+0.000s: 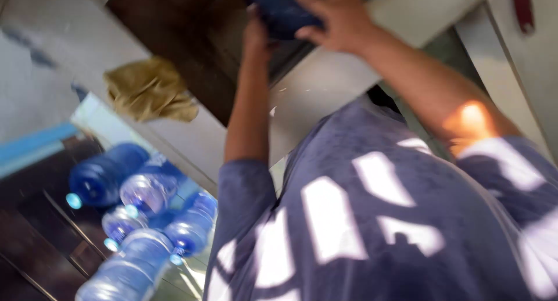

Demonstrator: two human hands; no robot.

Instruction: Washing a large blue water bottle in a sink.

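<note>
Both my arms reach forward from my purple shirt with white patches to a dark blue rounded container (279, 13) at the top edge of the blurred head view. My right hand (340, 19) lies over its right side with the fingers spread across it. My left hand (256, 36) holds its left underside, and the fingers are mostly hidden behind the container. Only the container's lower part shows; the rest is cut off by the frame.
A crumpled tan cloth (148, 90) lies on a pale ledge (192, 141) beside a dark wooden panel (174, 28). Several blue water jugs (136, 199) lie stacked at lower left. A red object (523, 7) hangs at top right.
</note>
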